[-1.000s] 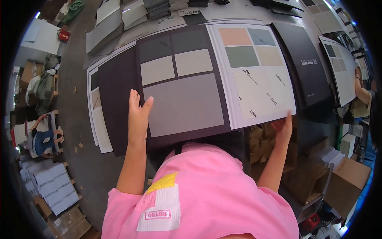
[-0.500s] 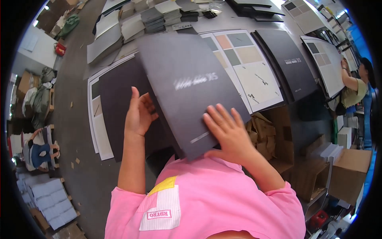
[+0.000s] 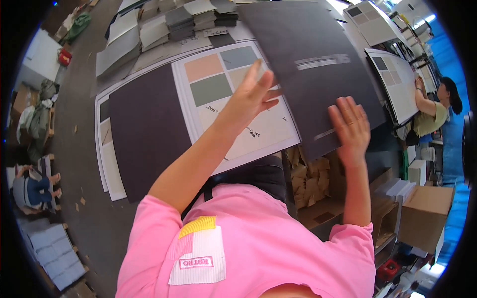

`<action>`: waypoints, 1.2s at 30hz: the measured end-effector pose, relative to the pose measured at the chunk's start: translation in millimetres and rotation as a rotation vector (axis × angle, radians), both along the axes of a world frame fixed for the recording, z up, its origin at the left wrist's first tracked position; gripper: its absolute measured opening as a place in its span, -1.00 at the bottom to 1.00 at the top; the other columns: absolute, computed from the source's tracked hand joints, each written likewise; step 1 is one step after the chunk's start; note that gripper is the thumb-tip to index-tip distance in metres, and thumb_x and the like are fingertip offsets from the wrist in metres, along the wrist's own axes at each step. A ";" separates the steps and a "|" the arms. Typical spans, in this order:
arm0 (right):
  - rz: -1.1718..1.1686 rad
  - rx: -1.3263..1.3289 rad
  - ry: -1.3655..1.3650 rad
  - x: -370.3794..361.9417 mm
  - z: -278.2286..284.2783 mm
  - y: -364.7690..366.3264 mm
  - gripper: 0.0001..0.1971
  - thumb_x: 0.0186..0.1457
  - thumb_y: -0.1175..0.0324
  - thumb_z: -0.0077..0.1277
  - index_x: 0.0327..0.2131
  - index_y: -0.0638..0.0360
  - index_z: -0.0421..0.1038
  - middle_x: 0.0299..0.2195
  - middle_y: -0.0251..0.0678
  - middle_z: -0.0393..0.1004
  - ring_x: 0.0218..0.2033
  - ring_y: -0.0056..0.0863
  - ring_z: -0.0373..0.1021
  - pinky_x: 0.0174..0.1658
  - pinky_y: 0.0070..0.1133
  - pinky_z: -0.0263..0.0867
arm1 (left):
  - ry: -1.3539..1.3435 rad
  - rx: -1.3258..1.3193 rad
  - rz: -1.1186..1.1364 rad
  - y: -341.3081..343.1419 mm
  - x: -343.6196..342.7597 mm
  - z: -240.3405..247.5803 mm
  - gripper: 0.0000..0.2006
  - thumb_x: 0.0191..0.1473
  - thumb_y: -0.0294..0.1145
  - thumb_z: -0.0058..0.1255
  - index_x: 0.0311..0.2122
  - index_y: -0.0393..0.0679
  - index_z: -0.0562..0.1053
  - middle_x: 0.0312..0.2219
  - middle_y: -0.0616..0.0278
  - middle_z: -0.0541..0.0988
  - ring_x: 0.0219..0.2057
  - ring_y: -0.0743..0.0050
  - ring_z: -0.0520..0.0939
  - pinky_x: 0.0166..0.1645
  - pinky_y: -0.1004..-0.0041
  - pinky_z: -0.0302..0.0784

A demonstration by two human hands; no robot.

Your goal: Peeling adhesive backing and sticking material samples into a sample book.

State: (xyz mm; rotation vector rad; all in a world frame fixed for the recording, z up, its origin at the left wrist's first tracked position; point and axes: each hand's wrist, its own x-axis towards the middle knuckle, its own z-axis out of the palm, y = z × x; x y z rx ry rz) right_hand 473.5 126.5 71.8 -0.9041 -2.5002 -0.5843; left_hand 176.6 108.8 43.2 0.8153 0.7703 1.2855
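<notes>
A large dark grey folder (image 3: 318,39) with blurred pale print lies tilted over the right side of the worktable. My right hand (image 3: 350,129) is at its lower right part, fingers stretched out over the cover. My left hand (image 3: 256,92) is by the folder's left edge, fingers apart; whether they touch the edge I cannot tell. Beneath my left forearm lies a white swatch sheet (image 3: 211,116) with orange, grey, green and beige squares. Left of it is a plain dark board (image 3: 144,134), which partly covers another swatch sheet (image 3: 117,171).
Stacks of grey sample pieces (image 3: 179,25) stand along the back. At right, another person (image 3: 432,107) handles a swatch board (image 3: 395,89). Below the table's front right are crumpled brown paper (image 3: 310,184) and a cardboard box (image 3: 425,218). Bundled white stacks (image 3: 59,256) stand at far left.
The dark folder has moved right and away from my body, uncovering the swatch sheet. Both hands have gone right with it, my left forearm now reaching across the sheet.
</notes>
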 end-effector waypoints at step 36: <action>0.446 -0.082 0.125 -634.7 -123.3 190.2 -0.48 0.06 0.26 0.09 0.12 0.15 0.35 0.22 -0.19 0.30 0.30 -0.26 0.16 0.29 -0.21 0.08 | 1.703 -0.266 0.425 -192.7 -134.0 -73.1 -0.36 0.09 0.07 0.10 0.27 0.21 0.30 0.28 0.04 0.15 0.26 -0.07 0.12 0.23 -0.38 -0.08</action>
